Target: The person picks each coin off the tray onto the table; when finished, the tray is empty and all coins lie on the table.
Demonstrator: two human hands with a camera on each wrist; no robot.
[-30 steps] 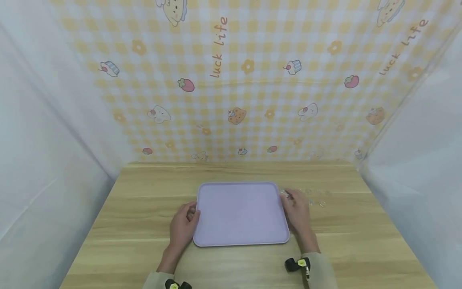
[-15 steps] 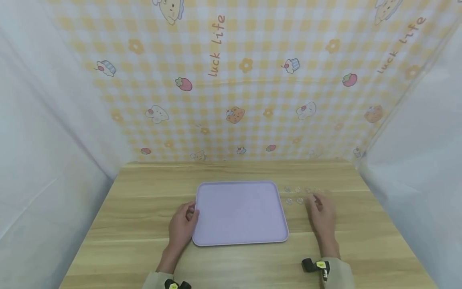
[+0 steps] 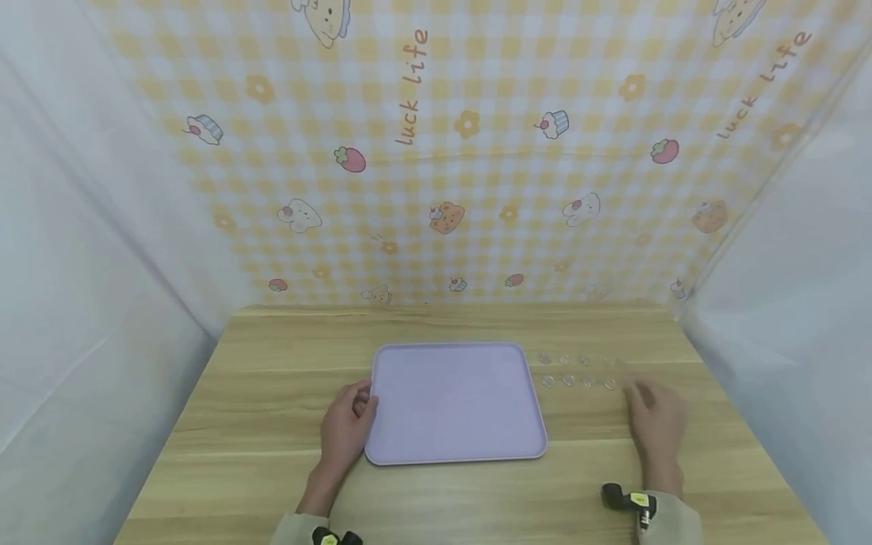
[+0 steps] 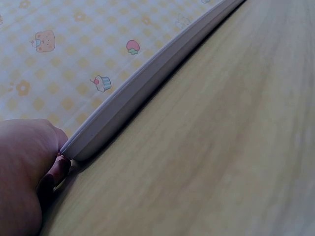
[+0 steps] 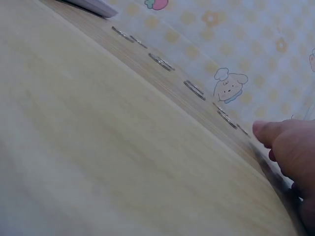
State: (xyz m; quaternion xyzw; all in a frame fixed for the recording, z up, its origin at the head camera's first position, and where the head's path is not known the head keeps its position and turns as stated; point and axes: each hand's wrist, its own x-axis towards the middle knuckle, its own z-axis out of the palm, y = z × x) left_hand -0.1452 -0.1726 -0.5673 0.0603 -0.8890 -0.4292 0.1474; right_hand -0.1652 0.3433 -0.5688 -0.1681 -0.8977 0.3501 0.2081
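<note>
A lilac rectangular tray (image 3: 456, 403) lies flat on the wooden table. My left hand (image 3: 345, 425) holds its left edge, the thumb at the rim and the other fingers curled beside it. In the left wrist view, that hand (image 4: 24, 172) meets the tray's side wall (image 4: 118, 110) at one end. Right of the tray, several small clear discs (image 3: 568, 381) lie in two rows. My right hand (image 3: 658, 420) is at the right end of the nearer row, fingers loosely bent, with nothing visible in them. The right wrist view shows its thumb (image 5: 268, 132) pointing toward the discs (image 5: 195, 90).
The wooden table (image 3: 272, 424) reaches back to a yellow checked cloth (image 3: 477, 166) with cartoon prints. White sheets (image 3: 88, 265) hang at both sides. Each wrist carries a small black camera (image 3: 623, 498).
My right hand has moved rightward along the discs, from the tray's right edge to the end of the nearer row, uncovering the discs. My left hand and the tray have stayed in place.
</note>
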